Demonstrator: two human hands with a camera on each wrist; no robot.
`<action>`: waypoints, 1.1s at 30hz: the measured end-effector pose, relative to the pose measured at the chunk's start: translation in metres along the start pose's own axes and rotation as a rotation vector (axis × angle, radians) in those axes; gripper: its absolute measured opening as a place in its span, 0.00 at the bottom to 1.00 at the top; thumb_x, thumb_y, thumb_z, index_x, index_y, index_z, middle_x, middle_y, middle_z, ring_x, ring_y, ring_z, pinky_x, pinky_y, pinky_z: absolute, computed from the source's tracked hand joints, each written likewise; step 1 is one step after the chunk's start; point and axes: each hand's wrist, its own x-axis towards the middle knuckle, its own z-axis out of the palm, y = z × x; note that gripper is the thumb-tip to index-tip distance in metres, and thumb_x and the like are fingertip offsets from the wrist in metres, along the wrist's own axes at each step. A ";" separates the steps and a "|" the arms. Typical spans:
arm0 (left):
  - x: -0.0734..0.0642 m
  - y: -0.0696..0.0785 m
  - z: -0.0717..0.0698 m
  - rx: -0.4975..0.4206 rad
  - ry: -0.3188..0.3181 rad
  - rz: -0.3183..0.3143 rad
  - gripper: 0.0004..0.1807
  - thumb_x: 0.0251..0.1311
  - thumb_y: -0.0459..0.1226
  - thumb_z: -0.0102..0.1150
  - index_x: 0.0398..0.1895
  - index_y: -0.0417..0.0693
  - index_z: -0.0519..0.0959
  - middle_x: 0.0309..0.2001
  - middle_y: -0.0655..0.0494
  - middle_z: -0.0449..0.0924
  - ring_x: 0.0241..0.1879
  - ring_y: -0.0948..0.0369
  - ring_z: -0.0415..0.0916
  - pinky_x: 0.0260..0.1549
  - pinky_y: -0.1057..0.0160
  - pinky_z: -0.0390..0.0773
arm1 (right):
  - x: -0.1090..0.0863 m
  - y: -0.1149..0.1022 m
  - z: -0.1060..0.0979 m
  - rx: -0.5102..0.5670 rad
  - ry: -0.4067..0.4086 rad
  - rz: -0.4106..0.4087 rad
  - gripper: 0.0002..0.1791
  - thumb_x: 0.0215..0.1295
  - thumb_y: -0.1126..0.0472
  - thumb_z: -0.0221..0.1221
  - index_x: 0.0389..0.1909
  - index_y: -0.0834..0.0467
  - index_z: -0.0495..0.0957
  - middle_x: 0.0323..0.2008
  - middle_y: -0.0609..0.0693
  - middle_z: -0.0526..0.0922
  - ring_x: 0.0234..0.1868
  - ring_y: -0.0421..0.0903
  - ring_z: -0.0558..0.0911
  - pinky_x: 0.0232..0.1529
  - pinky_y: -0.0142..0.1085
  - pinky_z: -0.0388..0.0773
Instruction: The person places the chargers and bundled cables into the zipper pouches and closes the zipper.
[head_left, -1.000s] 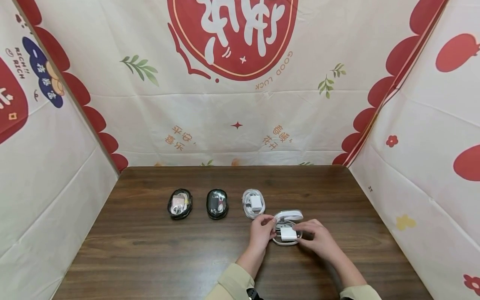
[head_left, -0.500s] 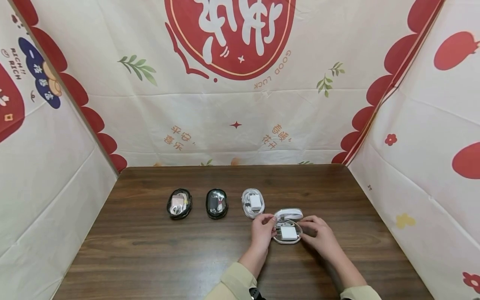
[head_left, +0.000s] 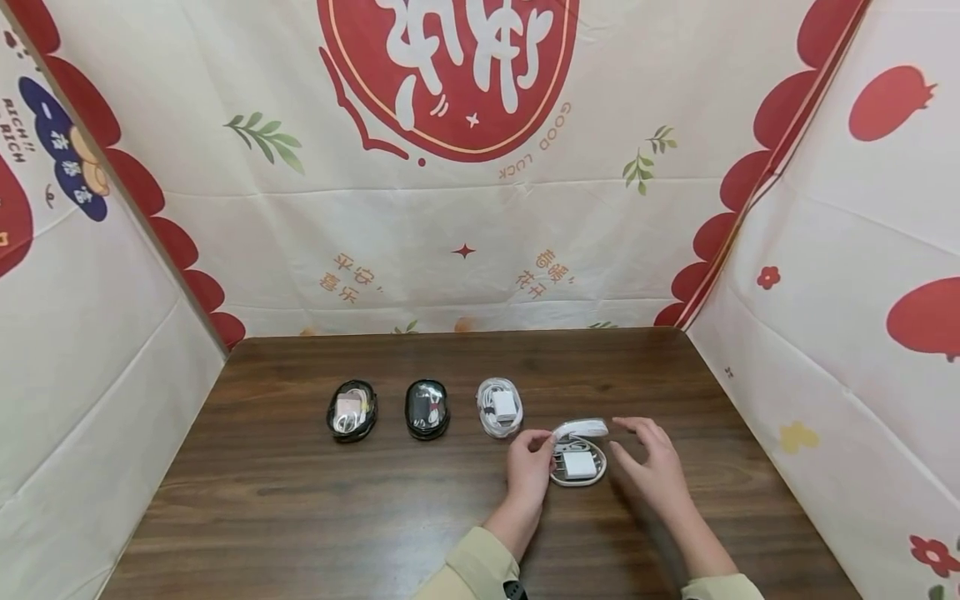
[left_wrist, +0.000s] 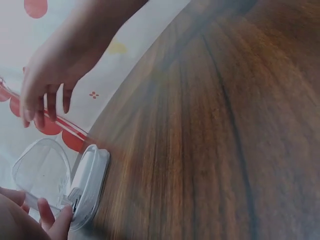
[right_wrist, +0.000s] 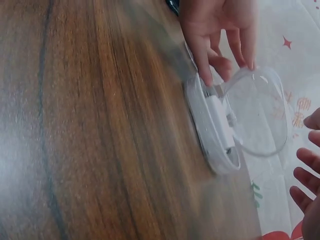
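Observation:
A small clear case (head_left: 587, 481) with a white rim stands with its see-through lid (right_wrist: 260, 112) raised. Inside it lie a white charger plug (head_left: 579, 465) and a coiled white cable. At the case's left side, my left hand (head_left: 529, 468) pinches the case near the hinge, fingers on both lid and base in the right wrist view. My right hand (head_left: 654, 467) is to the right of the case, apart from it, with its fingers spread and nothing in them.
Three closed oval cases lie in a row to the left: a white one (head_left: 500, 407), a black one (head_left: 427, 409) and another black-edged one (head_left: 352, 411). All rest on the brown wooden table (head_left: 337, 517). Printed cloth walls (head_left: 420, 217) bound its back and sides.
My right hand has drawn back to the right from the charger plug and the case's edge. My left hand stays on the case, and its lid remains up. The head view has shifted slightly.

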 end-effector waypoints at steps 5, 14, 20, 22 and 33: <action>0.000 -0.002 -0.003 0.036 -0.068 0.016 0.02 0.59 0.26 0.62 0.35 0.34 0.81 0.29 0.55 0.76 0.22 0.62 0.73 0.26 0.58 0.83 | 0.002 -0.005 0.000 0.010 -0.079 0.006 0.25 0.53 0.71 0.67 0.54 0.64 0.77 0.51 0.57 0.77 0.54 0.56 0.71 0.51 0.48 0.65; 0.004 -0.004 -0.011 0.114 -0.129 0.061 0.11 0.53 0.23 0.56 0.40 0.32 0.81 0.26 0.58 0.75 0.22 0.66 0.69 0.23 0.71 0.71 | 0.002 -0.007 0.009 -0.016 -0.233 -0.043 0.27 0.56 0.64 0.68 0.58 0.63 0.75 0.59 0.59 0.73 0.59 0.60 0.69 0.53 0.58 0.63; 0.020 -0.005 -0.019 0.315 -0.126 0.135 0.13 0.52 0.25 0.54 0.40 0.36 0.83 0.29 0.57 0.78 0.28 0.67 0.70 0.30 0.69 0.73 | 0.000 -0.008 0.015 -0.092 -0.312 -0.074 0.29 0.56 0.58 0.67 0.60 0.60 0.75 0.62 0.59 0.72 0.62 0.62 0.67 0.54 0.66 0.59; 0.026 -0.004 -0.021 0.406 -0.162 0.169 0.13 0.52 0.25 0.54 0.39 0.36 0.84 0.31 0.56 0.80 0.31 0.66 0.73 0.33 0.67 0.75 | -0.002 -0.007 0.018 -0.118 -0.330 -0.083 0.31 0.55 0.56 0.67 0.61 0.60 0.74 0.64 0.60 0.71 0.64 0.64 0.66 0.55 0.67 0.59; 0.047 0.004 -0.022 0.909 -0.389 0.293 0.15 0.50 0.27 0.60 0.41 0.44 0.86 0.36 0.58 0.85 0.33 0.65 0.77 0.33 0.68 0.75 | -0.015 -0.006 0.028 -0.141 -0.442 -0.010 0.33 0.59 0.49 0.66 0.65 0.55 0.73 0.69 0.60 0.64 0.69 0.67 0.57 0.60 0.71 0.49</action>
